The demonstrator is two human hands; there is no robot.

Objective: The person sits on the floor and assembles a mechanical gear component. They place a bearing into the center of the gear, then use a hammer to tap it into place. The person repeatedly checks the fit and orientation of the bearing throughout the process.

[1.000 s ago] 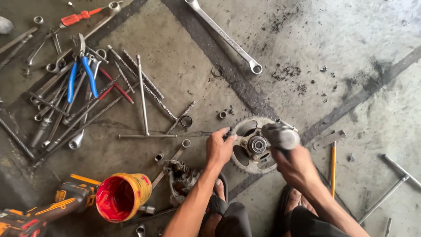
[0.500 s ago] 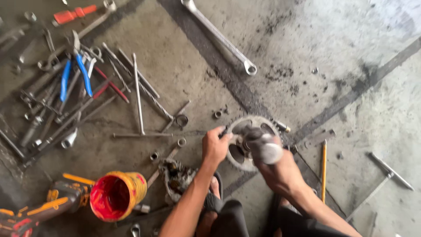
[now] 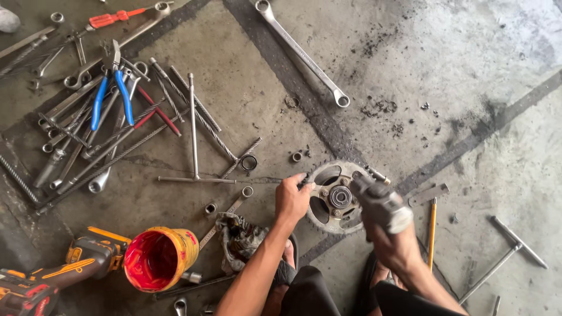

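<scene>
A grey concrete floor, crossed by dark grimy bands, fills the view. On its upper left lies a wide scatter of steel spanners, ribbed rods and blue-handled pliers. A long silver ring spanner lies diagonally above centre, its long axis running from upper left to lower right.

At the lower left lies an orange-and-black power tool, and just beside it a yellow-and-red round tin rests on its side, its red inside facing the camera; the wrap on its wall is too blurred to tell apart. A dirty rag lies crumpled next to it.

The round toothed metal sprocket with cut-out spokes and a central hub lies flat on the floor at lower centre, its face turned up. The left hand grips its left rim, fingers curled over the teeth. The right hand is clenched around a blurred grey cylindrical tool, whose long axis slants from the hand up and left over the sprocket's right side.

A yellow-handled slim tool lies near the right hand, pointing up and down. Small sockets sit nearby.
</scene>
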